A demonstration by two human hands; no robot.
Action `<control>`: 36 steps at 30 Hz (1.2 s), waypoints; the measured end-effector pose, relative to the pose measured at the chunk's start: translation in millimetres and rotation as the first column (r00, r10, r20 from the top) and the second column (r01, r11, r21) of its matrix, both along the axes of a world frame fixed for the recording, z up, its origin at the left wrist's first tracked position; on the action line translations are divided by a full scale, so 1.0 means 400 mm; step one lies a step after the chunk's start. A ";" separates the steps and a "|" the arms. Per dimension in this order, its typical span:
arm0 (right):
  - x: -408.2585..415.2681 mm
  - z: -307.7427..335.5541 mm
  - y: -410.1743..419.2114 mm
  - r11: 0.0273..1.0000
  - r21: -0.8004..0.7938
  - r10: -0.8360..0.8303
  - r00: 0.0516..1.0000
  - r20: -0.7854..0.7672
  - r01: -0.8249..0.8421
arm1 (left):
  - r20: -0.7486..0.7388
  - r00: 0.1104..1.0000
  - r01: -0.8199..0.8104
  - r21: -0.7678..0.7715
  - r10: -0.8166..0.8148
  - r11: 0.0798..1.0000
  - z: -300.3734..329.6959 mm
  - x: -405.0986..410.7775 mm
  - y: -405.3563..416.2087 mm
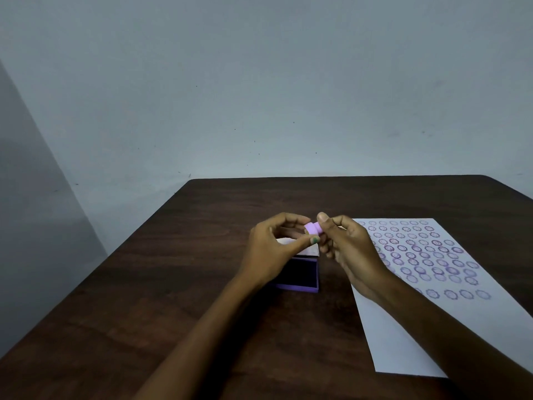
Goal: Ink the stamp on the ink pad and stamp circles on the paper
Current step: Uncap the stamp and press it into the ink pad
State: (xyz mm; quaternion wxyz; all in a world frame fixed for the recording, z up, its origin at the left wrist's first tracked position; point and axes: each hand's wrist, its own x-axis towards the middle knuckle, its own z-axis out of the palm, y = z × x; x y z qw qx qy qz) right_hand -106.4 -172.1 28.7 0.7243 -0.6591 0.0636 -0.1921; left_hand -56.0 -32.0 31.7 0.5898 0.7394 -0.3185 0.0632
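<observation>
Room: plain pale wall behind, a darker wall panel slanting away on your left.
Surface: dark wood-grain table [178, 298], its far edge meeting the wall.
Stamp: small pink-lilac stamp [312, 228], lifted off the table, between both your hands, above the ink pad's raised lid.
Left hand: your left hand [272, 249] reaches in from below, thumb and forefinger pinched at the stamp's left end; the thumbnail carries a greenish smear.
Right hand: your right hand [350, 249] grasps the stamp's right end, thumb on top, fingers curled beneath.
Ink pad: purple-cased ink pad [302, 274] lying open on the table just under your hands, dark pad face up, pale lid tipped back at its far side; partly hidden by your left wrist.
Paper: white paper [409, 336] lying flat to the right of the ink pad, angled slightly; your right forearm crosses its near left part.
Marks: rows of purple circles [427, 255] fill the sheet's upper half, some darker, some faint; lower half bare.
</observation>
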 end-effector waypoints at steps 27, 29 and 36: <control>0.007 0.014 -0.078 0.905 0.017 -0.426 0.902 0.071 0.426 | 0.058 0.997 -0.061 0.204 0.051 0.977 -0.002 -0.001 -0.038; 0.011 0.014 -0.097 0.877 0.013 -0.480 0.875 0.060 0.480 | 0.152 0.988 -0.055 0.360 -0.001 0.931 0.000 -0.002 -0.060; 0.010 0.009 -0.122 0.861 -0.003 -0.509 0.860 0.034 0.509 | 0.332 0.938 -0.156 0.658 -0.098 0.736 0.011 0.011 -0.130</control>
